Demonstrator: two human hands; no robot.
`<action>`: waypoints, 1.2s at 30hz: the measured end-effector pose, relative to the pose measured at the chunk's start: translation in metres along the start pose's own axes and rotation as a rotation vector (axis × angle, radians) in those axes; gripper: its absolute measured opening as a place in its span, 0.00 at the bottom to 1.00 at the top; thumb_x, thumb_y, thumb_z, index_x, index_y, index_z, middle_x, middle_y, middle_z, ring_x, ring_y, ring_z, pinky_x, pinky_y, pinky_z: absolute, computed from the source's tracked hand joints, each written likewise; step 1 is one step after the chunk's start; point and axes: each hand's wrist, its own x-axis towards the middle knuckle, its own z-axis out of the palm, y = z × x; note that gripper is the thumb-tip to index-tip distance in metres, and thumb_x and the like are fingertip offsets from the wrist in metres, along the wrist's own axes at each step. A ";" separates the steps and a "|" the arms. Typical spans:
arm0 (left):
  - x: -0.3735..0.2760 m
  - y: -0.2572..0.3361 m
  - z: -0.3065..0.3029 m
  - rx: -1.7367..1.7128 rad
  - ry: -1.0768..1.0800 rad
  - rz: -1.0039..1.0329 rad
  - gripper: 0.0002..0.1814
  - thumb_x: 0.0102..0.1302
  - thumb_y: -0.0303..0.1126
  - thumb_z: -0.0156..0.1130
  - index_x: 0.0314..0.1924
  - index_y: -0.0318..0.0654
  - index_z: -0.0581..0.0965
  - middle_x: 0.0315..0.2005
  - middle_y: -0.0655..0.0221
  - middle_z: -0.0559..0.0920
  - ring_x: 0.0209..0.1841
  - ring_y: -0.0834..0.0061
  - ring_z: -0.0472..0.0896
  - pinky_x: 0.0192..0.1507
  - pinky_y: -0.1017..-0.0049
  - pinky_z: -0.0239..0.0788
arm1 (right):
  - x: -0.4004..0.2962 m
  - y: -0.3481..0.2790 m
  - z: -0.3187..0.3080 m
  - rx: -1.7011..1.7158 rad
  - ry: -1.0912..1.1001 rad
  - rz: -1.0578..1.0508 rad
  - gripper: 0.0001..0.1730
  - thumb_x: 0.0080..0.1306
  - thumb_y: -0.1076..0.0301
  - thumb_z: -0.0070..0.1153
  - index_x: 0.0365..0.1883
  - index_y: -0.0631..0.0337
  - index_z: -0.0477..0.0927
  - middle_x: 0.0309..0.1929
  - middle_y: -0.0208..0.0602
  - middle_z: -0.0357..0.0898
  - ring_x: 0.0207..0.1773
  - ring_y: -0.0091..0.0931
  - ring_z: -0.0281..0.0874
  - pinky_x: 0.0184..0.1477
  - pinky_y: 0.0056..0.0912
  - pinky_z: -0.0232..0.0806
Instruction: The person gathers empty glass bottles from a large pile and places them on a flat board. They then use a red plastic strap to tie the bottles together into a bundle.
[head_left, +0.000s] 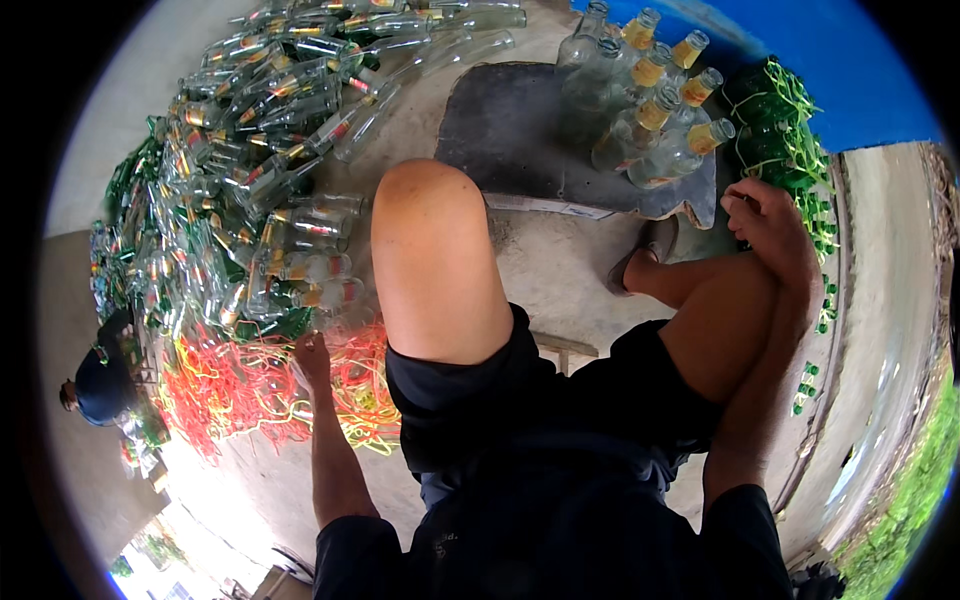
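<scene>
My left hand (311, 356) is at the lower edge of a large pile of glass bottles (277, 150), beside a heap of red and yellow plastic strings (232, 390). Its fingers are curled near the neck end of a green bottle (289, 325); whether they grip anything is not clear. My right hand (761, 210) hangs with bent fingers over my right knee, near green bottles tied with light green string (780, 150). Between my hands, a dark board (502, 127) bears several upright clear glass bottles with yellow neck labels (652, 112).
Another person in dark clothes (105, 382) bends at the far left, beside the bottle pile. A blue wall (862, 82) stands at the upper right. More green bottles (825, 300) line the right side. Part of a wooden stool (562, 345) shows between my legs.
</scene>
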 end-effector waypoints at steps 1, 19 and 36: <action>-0.002 0.005 -0.002 0.028 0.028 0.040 0.17 0.65 0.48 0.66 0.46 0.47 0.88 0.31 0.55 0.89 0.35 0.50 0.88 0.37 0.53 0.76 | -0.001 0.000 -0.001 -0.014 -0.008 -0.002 0.15 0.70 0.64 0.62 0.46 0.68 0.84 0.28 0.37 0.81 0.32 0.23 0.79 0.38 0.31 0.72; -0.025 0.136 -0.094 -0.287 0.124 0.319 0.12 0.65 0.36 0.71 0.43 0.36 0.87 0.22 0.60 0.85 0.22 0.71 0.81 0.30 0.68 0.72 | -0.006 0.010 -0.007 -0.074 0.012 -0.054 0.14 0.70 0.63 0.60 0.45 0.67 0.84 0.30 0.37 0.81 0.34 0.26 0.80 0.39 0.33 0.72; 0.023 0.389 -0.178 -0.469 0.095 0.735 0.10 0.70 0.29 0.71 0.44 0.28 0.85 0.22 0.75 0.79 0.26 0.88 0.71 0.28 0.80 0.64 | -0.005 0.014 -0.007 -0.046 0.024 -0.105 0.15 0.69 0.63 0.62 0.44 0.68 0.85 0.31 0.43 0.85 0.35 0.32 0.85 0.41 0.39 0.76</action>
